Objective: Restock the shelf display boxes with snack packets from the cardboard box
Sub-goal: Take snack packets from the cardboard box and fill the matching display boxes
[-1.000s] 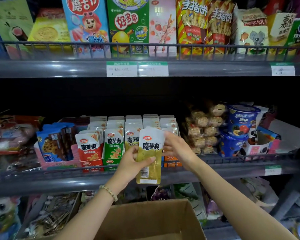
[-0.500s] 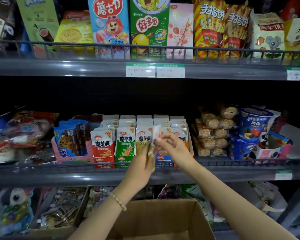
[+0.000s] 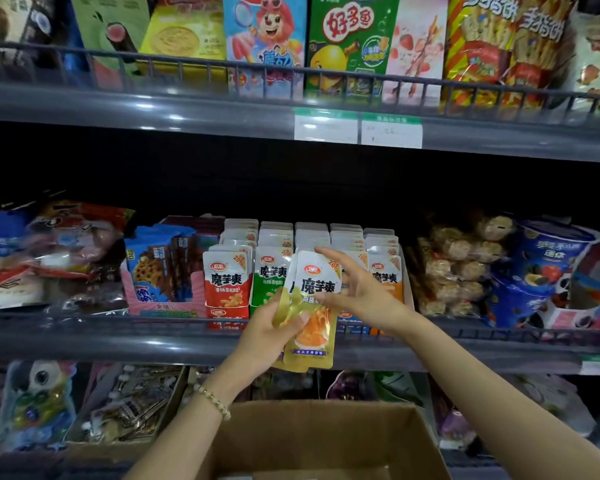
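Left hand (image 3: 274, 327) grips the lower half of a thin stack of yellow packets (image 3: 312, 344), held just in front of the display boxes (image 3: 227, 315). The cardboard box (image 3: 326, 441) sits below both wrists. Right hand (image 3: 361, 292) has its fingers splayed on the front packet's right edge; can't tell if it's pinching.

Likely light, floppy, slick film, so grip the flat edges, not the soft middle.

Print reads 魔芋爽, "20%" in the corner. Green carton (image 3: 350, 39) above the hands reads 好多鱼.
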The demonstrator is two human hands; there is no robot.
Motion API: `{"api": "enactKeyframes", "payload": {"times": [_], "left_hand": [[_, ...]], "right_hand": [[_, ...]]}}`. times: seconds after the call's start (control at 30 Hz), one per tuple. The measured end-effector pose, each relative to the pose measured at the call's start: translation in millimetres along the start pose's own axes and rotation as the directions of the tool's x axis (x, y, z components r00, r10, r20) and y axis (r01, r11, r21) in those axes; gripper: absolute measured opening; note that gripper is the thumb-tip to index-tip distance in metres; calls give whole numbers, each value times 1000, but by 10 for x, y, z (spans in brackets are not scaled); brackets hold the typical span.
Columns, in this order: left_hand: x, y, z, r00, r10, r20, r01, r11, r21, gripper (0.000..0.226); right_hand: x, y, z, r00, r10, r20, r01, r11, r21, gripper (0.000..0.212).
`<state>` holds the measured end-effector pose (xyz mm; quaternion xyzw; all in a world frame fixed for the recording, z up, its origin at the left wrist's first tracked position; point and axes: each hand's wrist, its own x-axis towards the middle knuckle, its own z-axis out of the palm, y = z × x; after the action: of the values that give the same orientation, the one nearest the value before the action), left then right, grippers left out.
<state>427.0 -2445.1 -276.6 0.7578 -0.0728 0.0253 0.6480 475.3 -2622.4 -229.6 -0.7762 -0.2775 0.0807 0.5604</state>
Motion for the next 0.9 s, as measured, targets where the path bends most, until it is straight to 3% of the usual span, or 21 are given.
{"api": "enactKeyframes", "payload": {"times": [0.13, 0.23, 0.33, 0.43, 0.6, 0.77, 0.9], "left_hand": [[75, -71, -37, 992, -16, 127, 10, 999, 48, 33], [163, -62, -61, 992, 17, 129, -45, 974, 223, 33], [286, -140, -169, 983, 170, 74, -181, 790, 586, 45], [379, -249, -218, 976, 186, 116, -211, 657, 724, 49], [479, -354, -200, 977, 182, 110, -203, 643, 738, 30], [526, -392, -167, 964, 260, 60, -220, 647, 730, 20], [532, -399, -155, 961, 273, 50, -221, 645, 732, 18]], "right_hand": [[102, 62, 12, 999, 30, -19, -29, 999, 44, 65], [203, 64, -93, 988, 1, -156, 7, 999, 47, 62], [345, 28, -313, 909, -37, -414, 86, 991, 98, 61], [506, 42, -459, 857, -78, -509, 143, 986, 89, 61], [767, 119, -367, 888, -114, -446, 80, 992, -95, 58], [893, 219, -270, 961, -90, -262, 31, 974, -224, 59], [849, 504, -259, 987, -66, -149, -47, 762, -646, 65]]}}
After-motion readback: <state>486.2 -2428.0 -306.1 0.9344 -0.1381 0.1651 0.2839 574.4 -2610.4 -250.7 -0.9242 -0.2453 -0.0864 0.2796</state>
